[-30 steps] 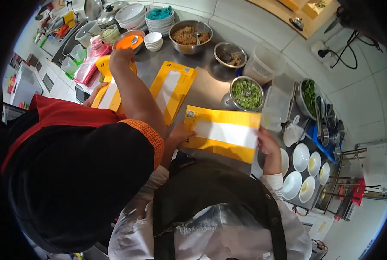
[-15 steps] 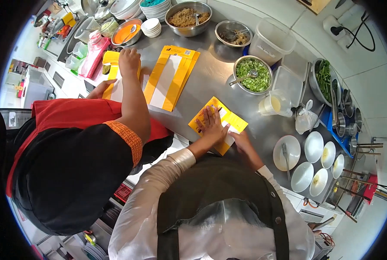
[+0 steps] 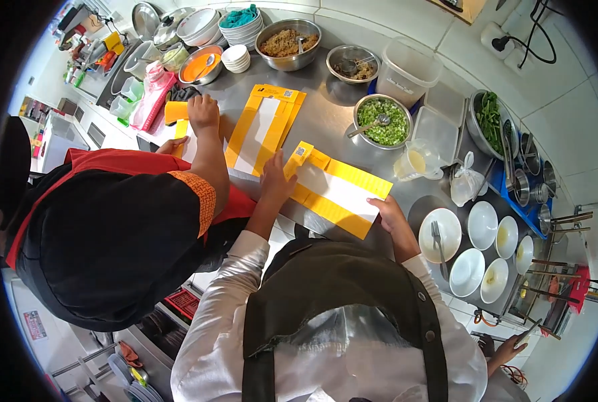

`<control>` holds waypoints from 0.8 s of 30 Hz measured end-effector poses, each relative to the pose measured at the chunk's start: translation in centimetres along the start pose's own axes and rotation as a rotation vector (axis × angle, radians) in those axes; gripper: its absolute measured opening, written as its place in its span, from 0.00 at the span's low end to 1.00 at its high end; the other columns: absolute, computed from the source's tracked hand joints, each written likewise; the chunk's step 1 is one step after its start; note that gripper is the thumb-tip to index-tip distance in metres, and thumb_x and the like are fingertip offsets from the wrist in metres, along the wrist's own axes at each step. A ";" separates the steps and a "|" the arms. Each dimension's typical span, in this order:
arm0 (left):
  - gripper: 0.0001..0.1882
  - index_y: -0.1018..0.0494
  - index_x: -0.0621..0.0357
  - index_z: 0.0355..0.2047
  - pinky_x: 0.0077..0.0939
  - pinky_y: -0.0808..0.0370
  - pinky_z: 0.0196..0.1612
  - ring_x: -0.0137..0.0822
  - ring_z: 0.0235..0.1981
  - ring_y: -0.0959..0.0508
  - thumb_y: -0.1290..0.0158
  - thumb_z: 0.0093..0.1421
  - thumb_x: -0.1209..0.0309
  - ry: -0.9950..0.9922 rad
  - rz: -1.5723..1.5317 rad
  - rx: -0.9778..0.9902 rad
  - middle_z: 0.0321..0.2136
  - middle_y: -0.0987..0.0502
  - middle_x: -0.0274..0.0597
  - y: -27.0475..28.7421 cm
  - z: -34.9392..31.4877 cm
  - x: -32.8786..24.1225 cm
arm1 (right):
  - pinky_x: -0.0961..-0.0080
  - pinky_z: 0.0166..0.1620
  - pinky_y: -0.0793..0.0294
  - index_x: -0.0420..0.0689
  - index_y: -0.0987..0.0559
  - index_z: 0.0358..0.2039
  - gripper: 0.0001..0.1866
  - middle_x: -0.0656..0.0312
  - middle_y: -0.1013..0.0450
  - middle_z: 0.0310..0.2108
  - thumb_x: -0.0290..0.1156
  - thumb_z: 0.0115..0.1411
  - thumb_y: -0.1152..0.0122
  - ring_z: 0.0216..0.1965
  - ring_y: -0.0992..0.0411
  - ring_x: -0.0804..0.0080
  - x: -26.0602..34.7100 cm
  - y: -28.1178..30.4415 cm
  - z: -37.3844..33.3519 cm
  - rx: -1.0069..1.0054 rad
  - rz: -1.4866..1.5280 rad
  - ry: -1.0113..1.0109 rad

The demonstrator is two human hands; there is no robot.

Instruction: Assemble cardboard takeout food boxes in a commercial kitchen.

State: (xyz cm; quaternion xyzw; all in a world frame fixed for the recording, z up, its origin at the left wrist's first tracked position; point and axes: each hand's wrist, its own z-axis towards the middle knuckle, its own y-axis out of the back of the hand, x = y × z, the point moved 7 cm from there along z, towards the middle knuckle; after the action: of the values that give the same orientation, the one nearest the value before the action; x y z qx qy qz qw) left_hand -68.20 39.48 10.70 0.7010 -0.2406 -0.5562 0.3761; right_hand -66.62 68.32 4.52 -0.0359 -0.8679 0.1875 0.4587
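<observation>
A flat yellow-and-white paper packet (image 3: 339, 191), like an unfolded food box or bag, lies lengthwise on the steel counter in front of me. My right hand (image 3: 389, 213) pinches its right end, thumb on top and fingers out of sight beneath. At its left end is my left hand (image 3: 275, 179), fingers apart beside the folded flap; the thumb side seems to touch the edge. Just beyond my left hand lies a stack of similar yellow-and-white packets (image 3: 262, 130). A co-worker's hand (image 3: 204, 114) on the left presses on another yellow packet (image 3: 176, 114).
Beyond the packets stand steel bowls of chopped green onion (image 3: 389, 130), brown minced food (image 3: 295, 40) and orange sauce (image 3: 198, 67). White bowls (image 3: 481, 224) sit to the right, near a jug (image 3: 416, 161) and a tied plastic bag (image 3: 465, 184). The co-worker's red-clad body (image 3: 131, 161) is close on my left.
The packet, folded over under my flat left hand before, is now spread out longer. My left hand has lifted off its top and moved left; my right hand has moved slightly outward.
</observation>
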 end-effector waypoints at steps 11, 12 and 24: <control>0.25 0.42 0.52 0.55 0.56 0.67 0.59 0.33 0.59 0.45 0.67 0.61 0.56 -0.614 0.302 0.169 0.57 0.42 0.36 -8.0 -6.3 -3.6 | 0.70 0.48 0.36 0.39 0.35 0.48 0.22 0.58 0.33 0.46 0.40 0.58 0.51 0.46 0.34 0.67 1.2 -2.3 -1.5 0.044 0.171 -0.042; 0.25 0.42 0.52 0.55 0.56 0.67 0.58 0.34 0.59 0.44 0.67 0.61 0.56 -0.583 0.290 0.154 0.57 0.42 0.35 -7.9 -6.4 -3.5 | 0.70 0.48 0.36 0.39 0.35 0.48 0.22 0.58 0.33 0.46 0.40 0.58 0.51 0.46 0.34 0.67 1.6 -2.7 -1.9 0.041 0.169 -0.047; 0.23 0.40 0.54 0.54 0.59 0.67 0.58 0.35 0.55 0.39 0.62 0.57 0.63 -0.522 0.306 0.179 0.55 0.40 0.40 -7.9 -6.9 -4.6 | 0.69 0.47 0.32 0.42 0.36 0.49 0.30 0.56 0.32 0.42 0.54 0.61 0.71 0.42 0.32 0.66 0.3 -11.4 1.8 0.111 0.580 0.040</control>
State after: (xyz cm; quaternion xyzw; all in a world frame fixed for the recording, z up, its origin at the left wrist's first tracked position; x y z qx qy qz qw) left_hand -63.42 49.49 7.84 0.5204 -0.4800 -0.6308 0.3177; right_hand -66.94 57.32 7.90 -0.2611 -0.8006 0.3573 0.4040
